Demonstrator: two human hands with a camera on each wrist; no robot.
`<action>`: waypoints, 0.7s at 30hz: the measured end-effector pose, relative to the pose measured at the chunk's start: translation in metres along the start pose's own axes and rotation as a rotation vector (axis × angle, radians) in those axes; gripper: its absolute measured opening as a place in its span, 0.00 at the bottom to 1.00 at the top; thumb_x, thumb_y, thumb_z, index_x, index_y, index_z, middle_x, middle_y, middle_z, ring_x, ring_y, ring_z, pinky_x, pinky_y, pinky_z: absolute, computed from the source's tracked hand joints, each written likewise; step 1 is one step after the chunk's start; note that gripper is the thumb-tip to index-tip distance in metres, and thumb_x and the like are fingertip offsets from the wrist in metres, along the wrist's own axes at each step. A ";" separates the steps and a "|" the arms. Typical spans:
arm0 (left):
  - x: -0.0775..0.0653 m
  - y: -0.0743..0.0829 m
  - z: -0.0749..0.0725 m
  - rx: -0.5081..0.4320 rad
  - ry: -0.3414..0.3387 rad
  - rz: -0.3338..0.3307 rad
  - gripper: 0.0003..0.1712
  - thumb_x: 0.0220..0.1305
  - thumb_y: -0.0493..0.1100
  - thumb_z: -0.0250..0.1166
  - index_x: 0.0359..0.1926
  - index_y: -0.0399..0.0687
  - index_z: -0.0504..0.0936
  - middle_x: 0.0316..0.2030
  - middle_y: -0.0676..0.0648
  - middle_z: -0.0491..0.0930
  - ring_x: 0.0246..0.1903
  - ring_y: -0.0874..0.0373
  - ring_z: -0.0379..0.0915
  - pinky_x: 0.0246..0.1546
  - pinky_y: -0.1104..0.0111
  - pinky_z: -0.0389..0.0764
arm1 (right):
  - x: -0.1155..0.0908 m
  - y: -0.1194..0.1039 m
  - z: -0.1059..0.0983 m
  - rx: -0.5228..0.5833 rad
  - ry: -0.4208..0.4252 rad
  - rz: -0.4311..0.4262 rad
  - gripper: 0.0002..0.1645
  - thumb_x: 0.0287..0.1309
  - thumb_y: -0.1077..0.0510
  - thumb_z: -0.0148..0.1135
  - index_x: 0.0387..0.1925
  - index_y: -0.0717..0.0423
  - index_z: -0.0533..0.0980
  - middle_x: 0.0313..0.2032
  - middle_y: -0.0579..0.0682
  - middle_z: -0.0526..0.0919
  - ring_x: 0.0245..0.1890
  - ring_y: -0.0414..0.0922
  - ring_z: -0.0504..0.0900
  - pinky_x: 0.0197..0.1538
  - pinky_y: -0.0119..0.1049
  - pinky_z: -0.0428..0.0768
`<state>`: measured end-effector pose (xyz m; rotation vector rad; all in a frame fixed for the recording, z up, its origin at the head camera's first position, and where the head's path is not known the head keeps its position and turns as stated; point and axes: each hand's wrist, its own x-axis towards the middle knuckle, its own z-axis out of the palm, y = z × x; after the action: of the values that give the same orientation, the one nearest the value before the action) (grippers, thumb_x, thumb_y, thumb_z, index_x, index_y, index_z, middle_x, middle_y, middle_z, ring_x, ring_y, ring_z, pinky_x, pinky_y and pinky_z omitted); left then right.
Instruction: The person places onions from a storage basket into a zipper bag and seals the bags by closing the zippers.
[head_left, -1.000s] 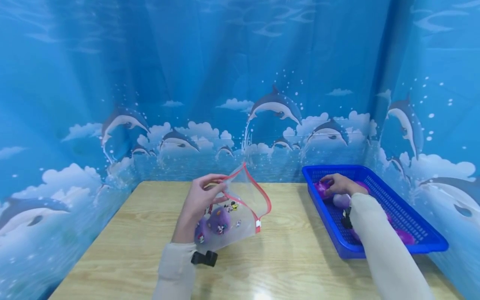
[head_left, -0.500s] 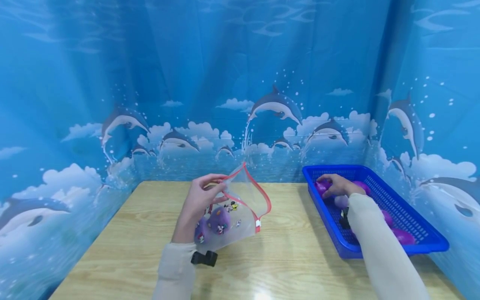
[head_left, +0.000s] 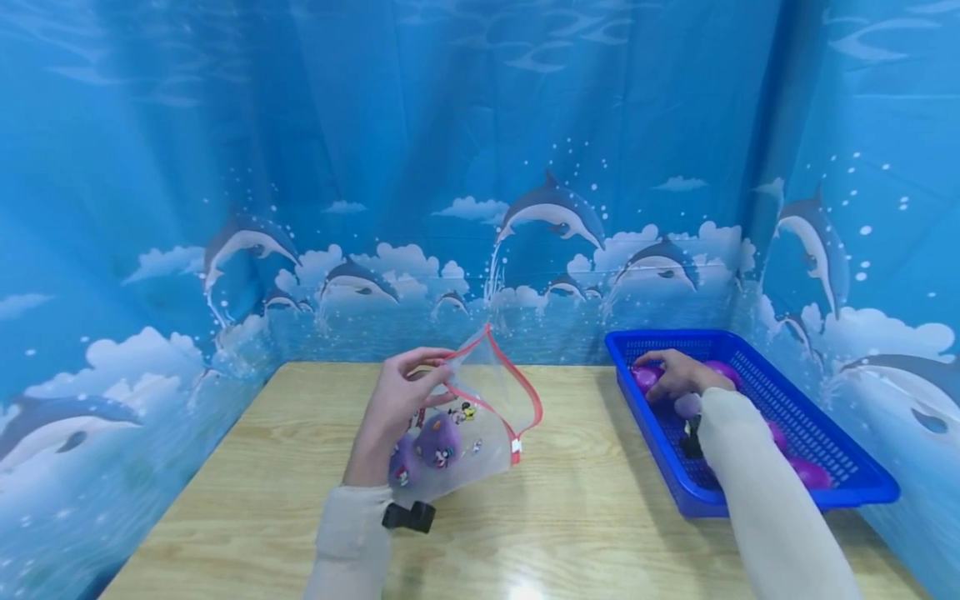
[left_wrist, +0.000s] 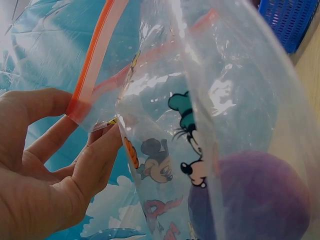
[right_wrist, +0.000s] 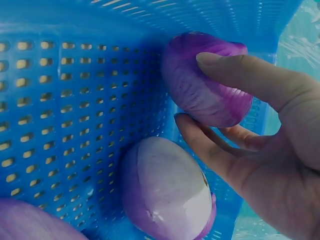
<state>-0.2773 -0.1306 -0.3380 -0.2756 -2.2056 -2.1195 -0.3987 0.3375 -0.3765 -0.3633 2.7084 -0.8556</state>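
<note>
My left hand (head_left: pixel 397 400) pinches the rim of a clear slider zip bag (head_left: pixel 480 471) with red edging and cartoon prints. The bag's mouth gapes towards the right. Round purple things (head_left: pixel 438 440) show through its film, low in the bag. Over at the blue basket (head_left: pixel 652 454), my right hand (head_left: pixel 678 372) reaches inside near the far left corner. It grips a streaked purple onion (right_wrist: pixel 202 85), thumb on top and fingers beneath, as the right wrist view shows. Just beside that hand lies a paler onion (right_wrist: pixel 167 185), white shading to purple.
More purple onions (head_left: pixel 810 473) lie in the basket, some partly hidden by the right sleeve (head_left: pixel 757 483). The basket's raised, slotted walls surround the right hand. A wooden table (head_left: pixel 570 517) carries everything, with a dolphin-print curtain (head_left: pixel 420 167) behind and at the sides.
The right hand's fingers have shifted slightly around the onion in the basket corner, and the right forearm moved a little. The left hand and bag have stayed in place.
</note>
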 end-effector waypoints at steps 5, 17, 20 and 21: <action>0.000 0.000 0.000 0.005 -0.002 0.003 0.18 0.72 0.37 0.65 0.60 0.40 0.82 0.47 0.44 0.77 0.47 0.51 0.83 0.45 0.58 0.93 | -0.004 -0.001 -0.007 0.060 -0.007 0.012 0.45 0.51 0.65 0.75 0.70 0.64 0.67 0.57 0.76 0.71 0.47 0.57 0.80 0.47 0.49 0.90; 0.001 -0.001 -0.001 0.012 -0.003 0.000 0.18 0.72 0.38 0.64 0.61 0.39 0.82 0.48 0.42 0.77 0.46 0.51 0.83 0.45 0.59 0.92 | -0.022 -0.010 -0.026 0.011 0.034 -0.011 0.47 0.51 0.58 0.78 0.73 0.59 0.69 0.67 0.74 0.71 0.55 0.60 0.81 0.51 0.45 0.89; 0.001 -0.002 -0.001 0.013 -0.008 0.004 0.19 0.72 0.38 0.64 0.61 0.39 0.81 0.48 0.42 0.77 0.46 0.51 0.83 0.46 0.58 0.92 | -0.028 -0.013 -0.030 -0.017 0.046 -0.012 0.47 0.53 0.55 0.78 0.74 0.55 0.69 0.71 0.72 0.67 0.63 0.65 0.75 0.53 0.46 0.86; 0.000 -0.002 -0.001 0.013 -0.008 0.006 0.19 0.73 0.37 0.64 0.61 0.39 0.81 0.48 0.42 0.77 0.46 0.52 0.83 0.46 0.58 0.92 | -0.029 -0.014 -0.032 -0.025 0.048 -0.015 0.47 0.54 0.53 0.77 0.74 0.54 0.69 0.71 0.72 0.67 0.63 0.65 0.74 0.53 0.46 0.86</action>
<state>-0.2782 -0.1315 -0.3400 -0.2897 -2.2192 -2.1039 -0.3799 0.3525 -0.3382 -0.3727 2.7663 -0.8459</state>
